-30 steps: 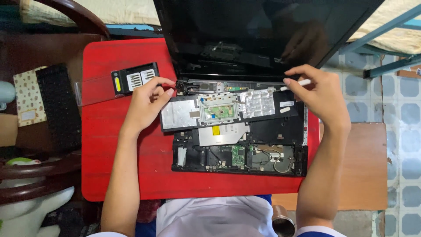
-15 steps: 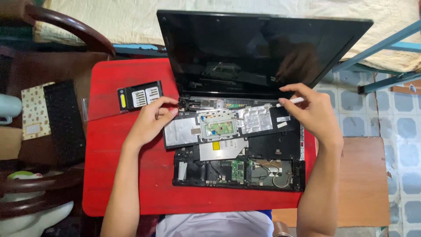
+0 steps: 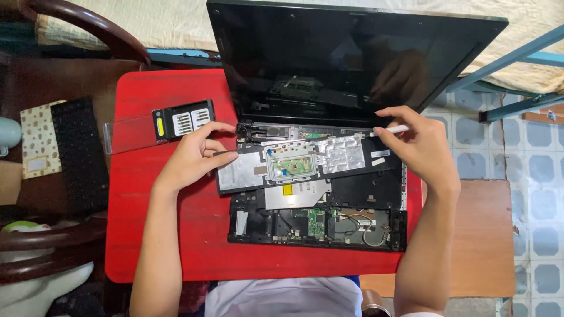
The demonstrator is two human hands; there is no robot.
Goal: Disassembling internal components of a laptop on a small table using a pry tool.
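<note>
opened laptop [image 3: 311, 188] on red counter [image 3: 170, 235], palmrest panel lifted. left hand [image 3: 194, 157] pinching panel's left edge; right hand [image 3: 420, 147] clamped on white stick [image 3: 390, 130] at far right edge. likely prying step; next needs gentle even lift.

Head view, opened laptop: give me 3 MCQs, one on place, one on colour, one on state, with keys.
1. Where is the black bit case?
A. left of the laptop
B. on the screen
C. on the tiled floor

2. What colour is the table?
A. blue
B. red
C. white

3. What state is the laptop in?
A. closed
B. open, keyboard fitted
C. open, inner boards exposed

Key: 1 A, it lies on the table beside the left hand. 2 B, its bare top is red. 3 C, circuit boards and wires show below the dark screen; the right hand holds a white tool.
</note>
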